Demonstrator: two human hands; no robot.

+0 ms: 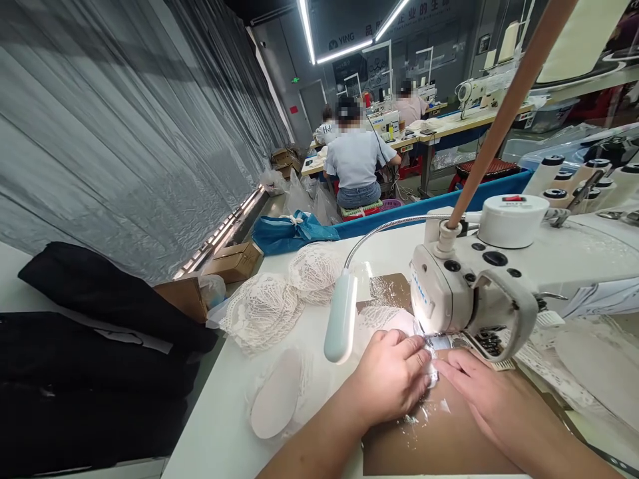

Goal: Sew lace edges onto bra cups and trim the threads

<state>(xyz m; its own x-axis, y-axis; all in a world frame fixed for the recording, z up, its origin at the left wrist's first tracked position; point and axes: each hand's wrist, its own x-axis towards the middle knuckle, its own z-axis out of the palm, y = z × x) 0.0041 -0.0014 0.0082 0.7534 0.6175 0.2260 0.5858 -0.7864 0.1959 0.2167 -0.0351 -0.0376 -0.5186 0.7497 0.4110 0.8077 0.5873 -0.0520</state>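
A white lace piece [433, 372] lies at the needle area of a white sewing machine [439, 286]. My left hand [394, 372] is closed, its fingers curled on the lace just in front of the presser foot. The lace under my palm is hidden. Beside it my right hand [482, 386] lies fairly flat on the brown plate [424, 446], fingers stretched out, the fingertips close to the lace edge. A pale lace cup [382, 319] spreads behind my left hand. A small lamp [342, 319] on a bendy metal neck shines on the spot.
Lace bra cups [269, 306] sit at the table's back left, with a pale oval pad [277, 392] nearer. Thread cones [554, 176] stand at the right. Dark cloth [100, 359] hangs at the left. A seated person [354, 159] works at another machine ahead.
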